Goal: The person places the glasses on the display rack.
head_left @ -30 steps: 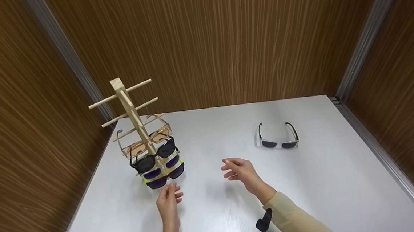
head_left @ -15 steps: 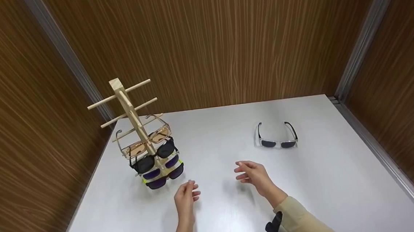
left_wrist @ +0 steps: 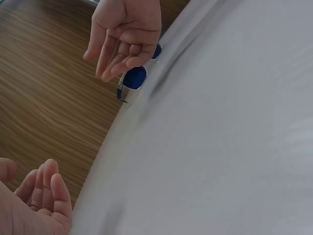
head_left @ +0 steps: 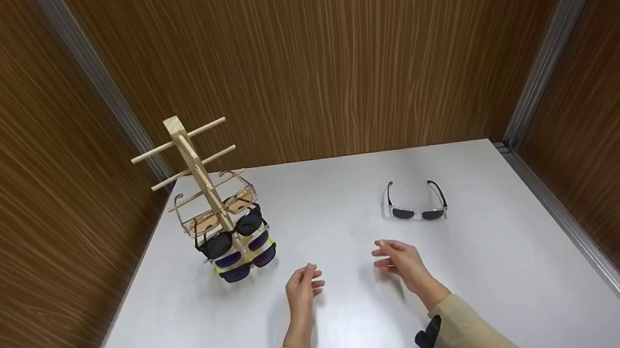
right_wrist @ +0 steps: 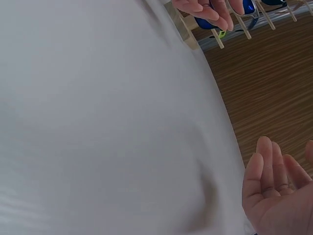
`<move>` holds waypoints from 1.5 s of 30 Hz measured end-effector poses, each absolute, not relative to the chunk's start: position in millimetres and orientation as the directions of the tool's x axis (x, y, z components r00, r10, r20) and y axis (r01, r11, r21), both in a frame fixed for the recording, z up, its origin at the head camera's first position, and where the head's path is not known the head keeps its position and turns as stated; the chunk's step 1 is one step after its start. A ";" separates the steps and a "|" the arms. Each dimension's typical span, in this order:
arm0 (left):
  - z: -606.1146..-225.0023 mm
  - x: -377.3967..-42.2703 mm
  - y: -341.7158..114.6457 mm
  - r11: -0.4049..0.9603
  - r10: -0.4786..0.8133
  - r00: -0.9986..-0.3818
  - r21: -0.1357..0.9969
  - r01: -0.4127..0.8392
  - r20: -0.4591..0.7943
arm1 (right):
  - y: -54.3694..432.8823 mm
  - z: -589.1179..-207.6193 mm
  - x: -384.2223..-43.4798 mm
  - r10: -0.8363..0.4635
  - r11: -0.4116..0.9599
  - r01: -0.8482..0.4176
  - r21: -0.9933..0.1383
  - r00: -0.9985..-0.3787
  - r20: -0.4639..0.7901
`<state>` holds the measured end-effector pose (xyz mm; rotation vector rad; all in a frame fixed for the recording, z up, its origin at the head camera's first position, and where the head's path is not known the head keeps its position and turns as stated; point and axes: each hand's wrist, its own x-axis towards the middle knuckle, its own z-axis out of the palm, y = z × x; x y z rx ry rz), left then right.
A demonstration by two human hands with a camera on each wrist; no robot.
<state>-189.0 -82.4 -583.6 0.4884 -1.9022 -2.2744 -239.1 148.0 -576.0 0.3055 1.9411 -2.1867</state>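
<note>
My left hand (head_left: 302,289) hovers over the front middle of the white table, its fingers loosely bent around nothing. To its right my right hand (head_left: 403,263) is also held in the air with relaxed fingers and nothing in them. Beyond the right hand lies a pair of sunglasses (head_left: 417,214) with a clear frame, dark lenses and black temples, its arms unfolded toward the back. Left of both hands stands a wooden sunglasses rack (head_left: 194,163). Tan-lensed glasses (head_left: 240,202), black sunglasses (head_left: 218,246) and further dark-lensed pairs hang on its lower part; the upper two pegs are bare.
The white table (head_left: 323,206) runs back to a brown wood-grain wall (head_left: 302,65). Similar panels with metal corner strips close off the left and right sides. A black wrist camera (head_left: 428,334) sits at the right sleeve.
Both hands have moved to the right, the left one away from the front of the rack. The rack and the sunglasses on the table have stayed in place.
</note>
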 end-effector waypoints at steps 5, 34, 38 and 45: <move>-582.8 -193.7 -68.1 -0.199 -0.282 -0.945 0.974 -0.109 -0.164 | 160.9 -577.3 -238.7 0.030 -0.112 0.310 -0.944 -0.949 -0.315; -591.8 -234.6 -11.4 -0.240 -0.132 -0.986 0.968 -0.070 -0.104 | 236.0 -582.8 -234.9 0.141 -0.204 0.294 -0.934 -0.935 -0.325; -591.3 -241.3 -3.9 -0.234 -0.121 -0.987 0.970 -0.072 -0.102 | 242.8 -584.1 -237.1 0.161 -0.226 0.304 -0.925 -0.925 -0.343; -589.3 -255.0 13.4 -0.239 -0.088 -0.989 0.966 -0.097 -0.121 | 257.2 -583.6 -239.1 0.217 -0.239 0.334 -0.912 -0.897 -0.386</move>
